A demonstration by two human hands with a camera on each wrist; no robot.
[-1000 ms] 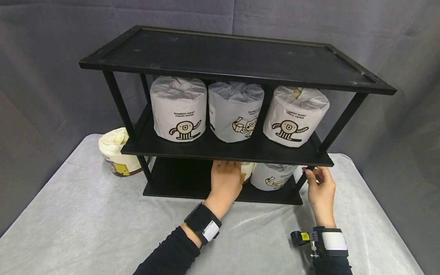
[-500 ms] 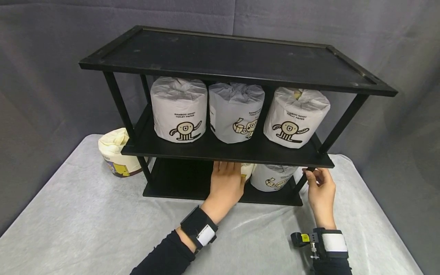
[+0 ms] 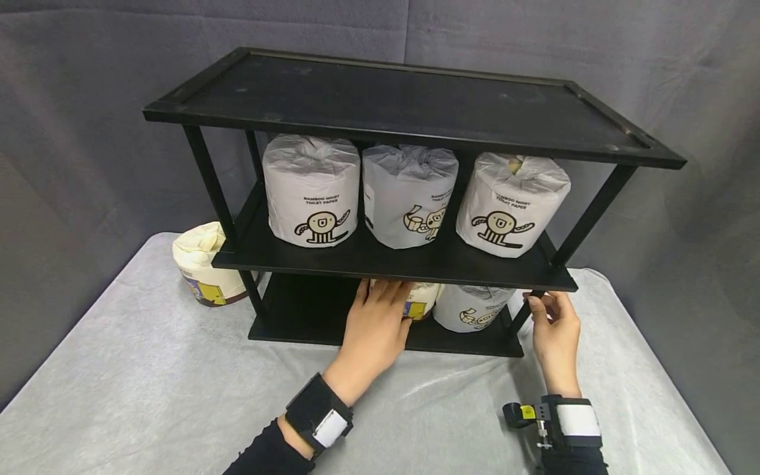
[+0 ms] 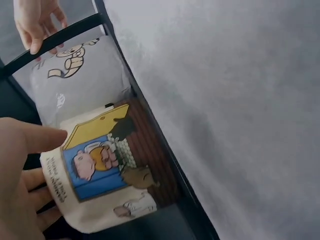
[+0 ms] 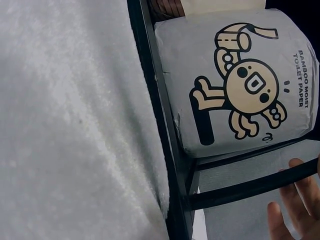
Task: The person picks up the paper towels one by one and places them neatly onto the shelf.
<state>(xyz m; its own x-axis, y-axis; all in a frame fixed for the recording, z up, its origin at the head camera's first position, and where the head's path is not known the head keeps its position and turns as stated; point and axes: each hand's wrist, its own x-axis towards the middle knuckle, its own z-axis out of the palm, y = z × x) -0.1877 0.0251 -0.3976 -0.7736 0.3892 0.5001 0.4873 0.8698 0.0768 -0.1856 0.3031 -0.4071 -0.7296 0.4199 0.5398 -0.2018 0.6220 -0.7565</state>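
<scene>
Currently the left hand [image 3: 374,323] sits low centre of the head view, reaching under the middle shelf of the black rack [image 3: 415,109] and gripping a cream-wrapped roll [image 3: 420,300] on the bottom shelf; its fingertips go under the shelf edge, so only the back of the hand shows there. Left wrist view confirms the hold: thumb and fingers curl round the roll's wrapper, printed with a blue and yellow cartoon, though the roll's top and far side are cut off at the lower left of that frame. Just right of it stands a grey-wrapped roll [image 3: 472,310], mostly hidden behind the middle shelf in the head view; whether the two rolls touch is hard to tell. The right hand [image 3: 555,330], lower right, pinches the rack's front right leg [image 3: 522,313] between thumb and fingers; in the right wrist view only a few fingertips show at the lower right corner beside the black bar. Three grey rolls [image 3: 410,198] stand upright in a row on the middle shelf, their tops partly masked by the top shelf. Another cream roll [image 3: 204,267] sits on the grey cloth [image 3: 148,396] at left, behind the rack's left leg, partly covered by it.
</scene>
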